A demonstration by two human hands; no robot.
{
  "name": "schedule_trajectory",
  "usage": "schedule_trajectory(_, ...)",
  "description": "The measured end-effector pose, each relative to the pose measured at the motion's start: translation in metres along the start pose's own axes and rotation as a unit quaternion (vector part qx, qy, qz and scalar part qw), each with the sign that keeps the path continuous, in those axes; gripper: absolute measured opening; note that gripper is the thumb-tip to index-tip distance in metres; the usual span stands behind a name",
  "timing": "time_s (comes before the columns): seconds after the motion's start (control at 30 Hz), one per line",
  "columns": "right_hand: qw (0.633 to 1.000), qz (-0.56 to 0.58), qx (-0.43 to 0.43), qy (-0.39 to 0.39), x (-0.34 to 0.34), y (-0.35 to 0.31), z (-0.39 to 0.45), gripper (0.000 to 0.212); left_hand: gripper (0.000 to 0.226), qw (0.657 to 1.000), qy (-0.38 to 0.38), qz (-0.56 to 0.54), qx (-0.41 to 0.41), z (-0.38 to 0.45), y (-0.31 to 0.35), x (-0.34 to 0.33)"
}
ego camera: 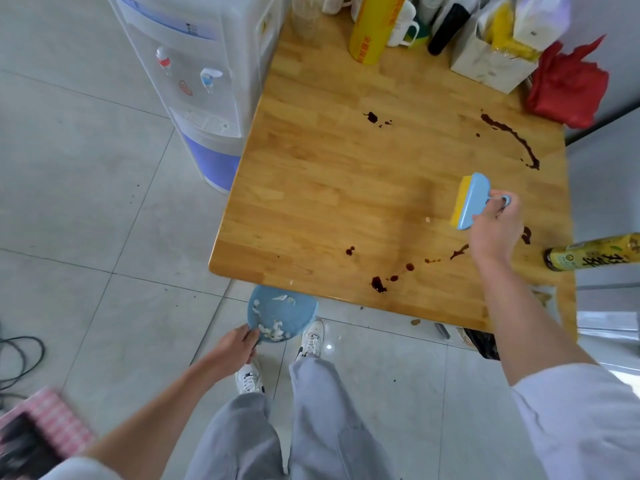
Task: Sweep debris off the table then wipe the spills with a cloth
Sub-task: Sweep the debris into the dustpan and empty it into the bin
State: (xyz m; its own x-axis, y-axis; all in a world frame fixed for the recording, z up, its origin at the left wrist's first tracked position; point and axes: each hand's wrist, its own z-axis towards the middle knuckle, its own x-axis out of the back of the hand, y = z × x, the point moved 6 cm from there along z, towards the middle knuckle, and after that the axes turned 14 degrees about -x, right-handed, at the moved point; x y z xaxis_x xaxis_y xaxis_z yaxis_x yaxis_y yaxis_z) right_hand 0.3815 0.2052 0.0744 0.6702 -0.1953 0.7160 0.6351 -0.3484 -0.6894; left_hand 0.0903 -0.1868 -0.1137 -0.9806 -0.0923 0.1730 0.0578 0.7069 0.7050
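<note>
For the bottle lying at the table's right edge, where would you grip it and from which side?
Grip the bottle around its yellow-labelled body, coming from above. It lies on its side on the table, dark cap end pointing left, so the round flank faces up.

Glossy wooden table (311, 188), plastic brush (472, 200), plastic dustpan (282, 311)

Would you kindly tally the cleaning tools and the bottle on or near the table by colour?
Blue and yellow: 1, the hand brush gripped by the right hand.
Blue: 1, the dustpan held by the left hand below the table edge.
Yellow: 1, the bottle lying on its side.
Total: 3
</note>
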Motion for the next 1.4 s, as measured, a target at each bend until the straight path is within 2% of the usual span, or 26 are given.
schedule_trajectory(0.1, 1.0, -0.024, -0.008, -0.007, -0.005, 0.013, 0.021, 0.035, 0.03, 1.0, -0.005, 0.013, -0.001, 0.003, -0.004, 0.002)
schedule_trajectory(0.23, 0.997, -0.027, -0.06, -0.041, -0.031, 0.022, 0.029, 0.028, 0.032, 1.0, 0.0, 0.026, 0.0, 0.007, -0.009, 0.002)
schedule_trajectory(0.37, 0.996, -0.029, -0.03, -0.081, -0.062, 0.013, 0.016, 0.027, 0.034, 0.999, 0.009, 0.047, -0.002, 0.008, -0.014, 0.002)
schedule_trajectory(0.5, 0.999, -0.015, 0.004, -0.035, -0.047, 0.001, 0.029, 0.032, 0.039, 0.997, 0.009, 0.081, -0.009, 0.008, -0.013, 0.001)
schedule_trajectory(0.6, 0.999, -0.048, -0.01, -0.009, -0.039, 0.009, 0.044, 0.034, 0.039, 0.996, 0.001, 0.093, -0.006, 0.01, -0.01, 0.001)
schedule_trajectory(0.7, 0.996, -0.069, -0.023, -0.044, -0.056, 0.012, 0.034, 0.031, 0.038, 0.996, -0.004, 0.09, 0.001, 0.011, -0.009, 0.002)
schedule_trajectory(0.9, 0.994, -0.009, -0.011, -0.11, -0.103, -0.016, -0.013, 0.025, 0.038, 0.998, -0.011, 0.061, 0.006, 0.012, -0.012, 0.006)
schedule_trajectory(1.1, 0.974, 0.02, 0.049, -0.219, -0.149, -0.057, -0.068, 0.024, 0.035, 0.998, -0.02, 0.058, 0.0, 0.011, -0.01, 0.007)
schedule_trajectory(1.23, 0.951, -0.008, 0.098, -0.292, -0.167, -0.072, -0.101, 0.026, 0.034, 0.998, -0.026, 0.056, 0.001, 0.011, -0.01, 0.007)
schedule_trajectory(1.4, 0.963, 0.038, 0.11, -0.243, -0.14, -0.094, -0.08, 0.023, 0.032, 0.997, -0.034, 0.062, -0.003, 0.011, -0.011, 0.007)
